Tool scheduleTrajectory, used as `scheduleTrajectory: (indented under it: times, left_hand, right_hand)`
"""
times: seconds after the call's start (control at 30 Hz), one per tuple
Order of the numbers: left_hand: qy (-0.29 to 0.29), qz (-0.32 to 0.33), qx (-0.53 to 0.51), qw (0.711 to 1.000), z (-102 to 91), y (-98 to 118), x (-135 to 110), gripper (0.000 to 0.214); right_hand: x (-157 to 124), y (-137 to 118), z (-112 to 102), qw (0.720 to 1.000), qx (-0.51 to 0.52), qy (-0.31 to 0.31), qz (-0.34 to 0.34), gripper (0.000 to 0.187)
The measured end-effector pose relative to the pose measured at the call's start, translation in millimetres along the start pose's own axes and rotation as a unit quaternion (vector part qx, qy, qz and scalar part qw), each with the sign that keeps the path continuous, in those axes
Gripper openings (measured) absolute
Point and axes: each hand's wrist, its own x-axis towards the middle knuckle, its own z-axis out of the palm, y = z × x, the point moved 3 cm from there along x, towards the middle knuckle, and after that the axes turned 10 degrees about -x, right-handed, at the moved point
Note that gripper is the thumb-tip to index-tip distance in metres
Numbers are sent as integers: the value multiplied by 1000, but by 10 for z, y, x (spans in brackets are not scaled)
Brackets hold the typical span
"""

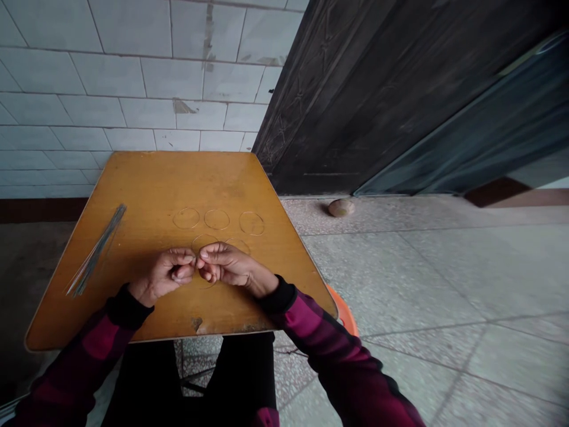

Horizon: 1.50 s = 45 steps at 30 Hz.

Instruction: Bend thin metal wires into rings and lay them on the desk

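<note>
You're wearing a top with long sleeves (100,338) checked in magenta and black, each closing in a thick black cuff (130,306), and plain black trousers (146,379) below them.

A wooden tabletop (178,178) carries wire rings (217,219) and a bundle of thin rods (95,252).

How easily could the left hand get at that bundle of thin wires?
Quite easily, it seems: the left hand sits to the right of the bundle of thin wires on the same wooden tabletop, with nothing visible between them.
</note>
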Motion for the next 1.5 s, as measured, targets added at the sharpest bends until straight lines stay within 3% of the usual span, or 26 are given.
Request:
scheduleTrajectory:
  times: [0.23, 0.3, 0.37, 0.43, 0.5, 0.57, 0.63, 0.73, 0.8, 1.13, 1.5]
  left_hand:
    - [-7, 45, -29, 999, 46, -14, 20, 19]
    - [11, 70, -57, 996, 33, 25, 25, 16]
    - [36, 97, -102, 989, 25, 72, 24, 12]
    - [60, 114, -144, 981, 31, 107, 22, 8]
    - [88, 127, -170, 973, 44, 122, 22, 7]
    - [114, 130, -171, 970, 59, 114, 25, 9]
    - [134, 137, -167, 967, 71, 96, 31, 10]
    - [156, 152, -172, 961, 75, 65, 44, 12]
    - [162, 159, -169, 959, 71, 48, 55, 15]
    - [131, 164, -90, 974, -48, 31, 51, 6]
    - [127, 191, 11, 973, -56, 124, 17, 10]
  right_hand:
    - [30, -6, -16, 999, -11, 9, -29, 37]
    - [29, -35, -47, 994, -55, 56, -77, 39]
    - [3, -84, -96, 968, -155, 141, -141, 38]
    - [-51, -148, -124, 900, -298, 239, -210, 36]
    - [-104, -197, -92, 800, -447, 296, -269, 39]
    - [-123, -206, -16, 700, -570, 297, -311, 55]
    - [-103, -174, 59, 621, -662, 270, -322, 78]
    - [-42, -102, 105, 549, -743, 248, -292, 96]
    - [-14, -63, 102, 537, -760, 242, -276, 97]
    - [-59, -75, 109, 536, -769, 229, -263, 87]
    - [-83, -109, 117, 483, -807, 243, -239, 71]
